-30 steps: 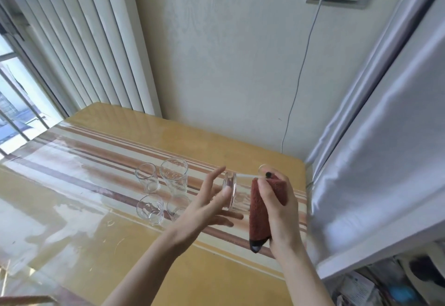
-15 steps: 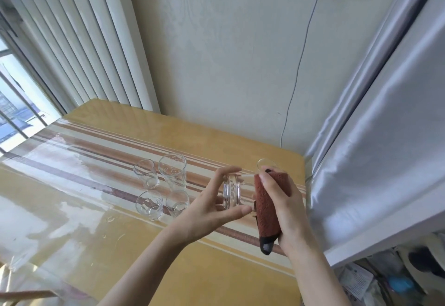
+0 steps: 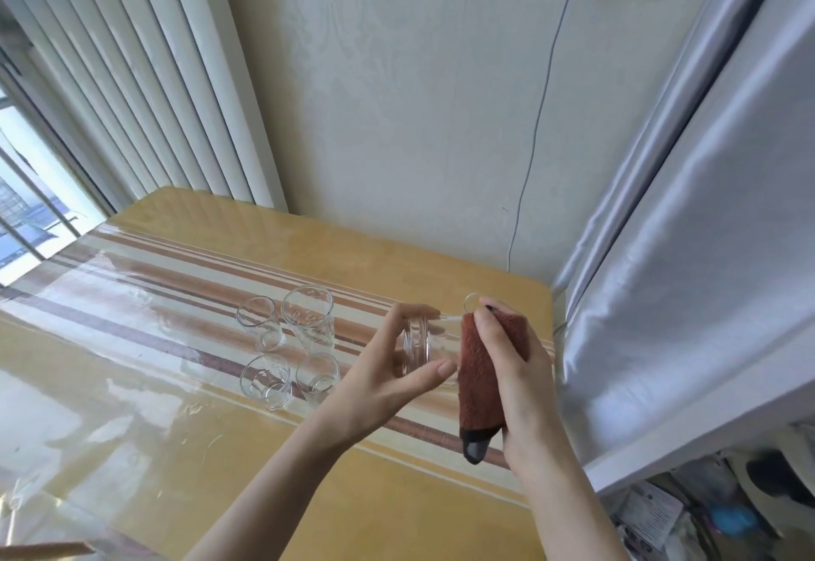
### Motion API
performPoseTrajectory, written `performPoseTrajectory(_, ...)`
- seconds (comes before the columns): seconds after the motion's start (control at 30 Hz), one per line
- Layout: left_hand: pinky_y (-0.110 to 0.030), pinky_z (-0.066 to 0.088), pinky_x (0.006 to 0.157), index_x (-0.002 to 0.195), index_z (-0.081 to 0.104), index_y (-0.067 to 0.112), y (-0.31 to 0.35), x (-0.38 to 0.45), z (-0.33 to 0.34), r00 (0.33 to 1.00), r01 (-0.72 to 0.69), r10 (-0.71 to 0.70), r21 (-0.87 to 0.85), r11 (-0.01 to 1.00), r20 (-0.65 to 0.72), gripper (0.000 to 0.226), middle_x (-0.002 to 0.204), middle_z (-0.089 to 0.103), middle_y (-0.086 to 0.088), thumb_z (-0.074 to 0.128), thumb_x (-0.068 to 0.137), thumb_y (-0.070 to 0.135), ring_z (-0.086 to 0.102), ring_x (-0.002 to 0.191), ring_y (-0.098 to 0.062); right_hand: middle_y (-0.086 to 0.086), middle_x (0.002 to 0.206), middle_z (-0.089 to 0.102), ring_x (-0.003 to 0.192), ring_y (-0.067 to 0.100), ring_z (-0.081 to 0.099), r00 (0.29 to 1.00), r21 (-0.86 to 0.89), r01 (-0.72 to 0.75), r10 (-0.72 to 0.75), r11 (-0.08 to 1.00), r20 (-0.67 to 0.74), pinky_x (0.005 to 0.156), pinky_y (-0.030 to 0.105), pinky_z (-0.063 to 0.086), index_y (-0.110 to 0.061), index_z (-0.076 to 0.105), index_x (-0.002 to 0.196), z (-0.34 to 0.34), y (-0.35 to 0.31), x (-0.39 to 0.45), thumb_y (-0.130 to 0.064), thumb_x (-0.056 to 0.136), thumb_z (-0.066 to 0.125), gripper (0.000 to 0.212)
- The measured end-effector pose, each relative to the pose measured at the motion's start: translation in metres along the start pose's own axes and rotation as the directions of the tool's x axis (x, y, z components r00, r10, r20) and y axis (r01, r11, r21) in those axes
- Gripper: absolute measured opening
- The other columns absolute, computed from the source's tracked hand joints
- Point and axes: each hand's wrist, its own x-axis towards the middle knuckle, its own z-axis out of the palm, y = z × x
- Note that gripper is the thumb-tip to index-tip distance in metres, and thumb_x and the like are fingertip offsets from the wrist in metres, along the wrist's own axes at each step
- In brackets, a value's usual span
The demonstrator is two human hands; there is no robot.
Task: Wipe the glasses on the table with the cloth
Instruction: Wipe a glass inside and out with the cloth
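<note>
A clear glass (image 3: 423, 346) lies on its side in the air above the table (image 3: 220, 463). My left hand (image 3: 388, 377) grips its thick base between thumb and fingers. My right hand (image 3: 514, 366) holds a reddish-brown cloth (image 3: 478, 377) with a dark tip, wrapped over the glass's open end. Several more clear glasses stand on the table to the left: a tall one (image 3: 308, 322), a small one (image 3: 260, 329) beside it, and two short ones (image 3: 266, 379) (image 3: 317, 375) in front.
The table is yellow with brown and cream stripes under a clear cover. A grey-covered shelf (image 3: 688, 295) stands close on the right. Vertical blinds (image 3: 132, 88) hang at the left; a wall socket with a white cable (image 3: 536, 128) is behind the table.
My left hand went from open fingers beside the glass to a closed grip on its base. The right hand with the cloth stayed on the glass's mouth.
</note>
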Motion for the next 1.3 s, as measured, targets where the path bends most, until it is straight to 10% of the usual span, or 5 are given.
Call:
performPoseTrajectory(0.17,-0.036,0.055,0.073,0.115,0.046,0.027,-0.003,0.001,-0.002,0.986,0.018,-0.028,-0.061,0.998,-0.162,0.05,0.107,0.056,-0.003,0.068,0.073,0.042,0.063,0.073,-0.015,0.004,0.113,0.067,0.088,-0.002,0.065,0.911,-0.068,0.363,-0.369,0.929,-0.186,0.069,0.011,0.05,-0.025,0.066,0.112,-0.009,-0.004,-0.005,-0.034,0.088,0.059,0.027)
performPoseTrajectory(0.4,-0.042,0.053,0.075,0.114,0.046,0.025,0.0,0.001,-0.007,0.998,-0.001,0.005,0.065,0.998,-0.057,0.05,0.102,0.06,0.005,0.072,0.072,0.033,0.058,0.077,-0.012,-0.011,0.112,0.067,0.103,0.011,0.06,0.786,-0.727,0.597,-0.431,0.34,0.443,0.087,0.025,0.047,-0.034,0.067,0.115,0.012,-0.025,0.005,-0.061,0.079,0.05,0.048)
performPoseTrajectory(0.63,-0.037,0.053,0.077,0.116,0.045,0.029,0.0,-0.009,-0.01,1.0,-0.021,0.024,0.142,0.99,-0.015,0.057,0.097,0.059,0.023,0.077,0.07,0.039,0.061,0.08,-0.016,-0.005,0.061,0.065,0.043,0.003,0.061,0.946,-0.707,0.173,0.084,0.686,0.313,0.042,0.015,0.043,-0.024,0.063,0.071,0.022,-0.043,0.034,-0.055,0.081,0.063,0.033)
performPoseTrajectory(0.87,-0.035,0.053,0.086,0.121,0.044,0.029,-0.003,-0.01,-0.027,0.994,-0.044,0.017,0.265,0.963,0.104,0.06,0.109,0.056,0.024,0.079,0.072,0.03,0.06,0.092,-0.005,0.021,0.091,0.072,0.071,0.032,0.069,0.702,-0.525,-0.343,0.584,0.779,0.408,0.068,0.04,0.058,-0.006,0.061,0.11,0.0,-0.025,0.059,-0.049,0.071,0.074,0.059)
performPoseTrajectory(1.3,-0.038,0.047,0.102,0.137,0.029,0.045,-0.008,-0.002,-0.043,0.968,0.083,-0.148,0.294,0.952,0.204,0.073,0.144,0.037,0.007,0.066,0.075,0.054,0.056,0.117,-0.012,0.015,0.099,0.065,0.078,0.028,0.07,0.792,-0.05,-0.432,0.405,0.901,0.456,0.068,0.042,0.059,-0.011,0.055,0.112,-0.018,0.027,0.031,-0.03,0.049,0.085,0.072)
